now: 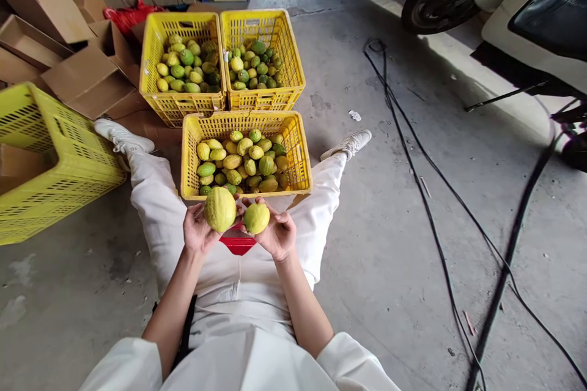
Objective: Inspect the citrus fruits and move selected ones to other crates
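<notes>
Hands palm-up over lap: left hand (198, 231) cups larger fruit (220, 209), right hand (276, 234) cups smaller fruit (256, 218).

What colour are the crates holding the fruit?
Yellow crates, seen best in the head view.

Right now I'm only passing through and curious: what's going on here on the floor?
A person in white sits on the concrete floor with legs spread around a yellow crate of green-yellow fruit. The left hand holds a larger fruit, the right hand a smaller one, side by side above a red stool. Two more crates of fruit stand behind, with cardboard boxes to the left.
</notes>
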### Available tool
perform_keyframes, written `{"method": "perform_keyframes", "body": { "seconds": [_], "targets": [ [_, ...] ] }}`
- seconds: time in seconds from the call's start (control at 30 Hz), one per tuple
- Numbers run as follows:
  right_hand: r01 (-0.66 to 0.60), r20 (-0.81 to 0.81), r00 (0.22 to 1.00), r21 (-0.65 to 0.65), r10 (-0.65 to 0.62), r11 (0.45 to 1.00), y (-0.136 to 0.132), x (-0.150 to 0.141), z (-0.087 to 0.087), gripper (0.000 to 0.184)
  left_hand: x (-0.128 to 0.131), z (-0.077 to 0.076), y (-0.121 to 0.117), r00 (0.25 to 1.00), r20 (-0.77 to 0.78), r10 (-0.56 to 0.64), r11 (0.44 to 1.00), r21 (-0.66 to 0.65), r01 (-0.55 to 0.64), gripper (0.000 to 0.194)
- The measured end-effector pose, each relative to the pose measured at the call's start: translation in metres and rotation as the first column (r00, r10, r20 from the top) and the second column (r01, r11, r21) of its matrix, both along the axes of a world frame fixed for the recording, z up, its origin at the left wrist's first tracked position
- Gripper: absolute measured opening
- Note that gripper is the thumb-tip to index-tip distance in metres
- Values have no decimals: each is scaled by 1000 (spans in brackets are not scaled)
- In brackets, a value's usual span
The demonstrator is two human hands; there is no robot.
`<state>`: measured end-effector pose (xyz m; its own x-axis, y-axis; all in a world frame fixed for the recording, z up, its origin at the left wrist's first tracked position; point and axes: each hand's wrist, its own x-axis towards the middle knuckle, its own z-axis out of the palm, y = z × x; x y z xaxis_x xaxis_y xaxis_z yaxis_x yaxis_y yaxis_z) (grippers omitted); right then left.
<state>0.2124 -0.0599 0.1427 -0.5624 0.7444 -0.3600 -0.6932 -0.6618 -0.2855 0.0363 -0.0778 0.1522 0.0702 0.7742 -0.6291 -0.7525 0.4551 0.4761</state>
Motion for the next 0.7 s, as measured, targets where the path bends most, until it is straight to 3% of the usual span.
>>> {"method": "perform_keyframes", "body": {
  "seconds": [0.1,0.23,0.37,0.53,0.7],
  "targets": [
    [8,5,1000,30,-8,1000,-1,2,-3,40,-2,-3,0,999,-33,6,1000,-15,-6,54],
    [10,-130,991,-36,-15,999,-1,-1,-12,46,-5,-11,-3,998,-7,-54,998,27,54,62],
    [20,-54,998,-102,-25,995,1,-5,-15,30,-4,-15,-5,989,64,-134,988,80,129,65],
    [143,37,989,-80,-141,986,3,-4,-5,34,-2,-3,-3,989,147,-25,1000,-3,26,62],
    [133,4,991,-21,-133,991,3,4,8,47,-7,9,-2,933,359,20,997,64,-46,60]
  ]
}}
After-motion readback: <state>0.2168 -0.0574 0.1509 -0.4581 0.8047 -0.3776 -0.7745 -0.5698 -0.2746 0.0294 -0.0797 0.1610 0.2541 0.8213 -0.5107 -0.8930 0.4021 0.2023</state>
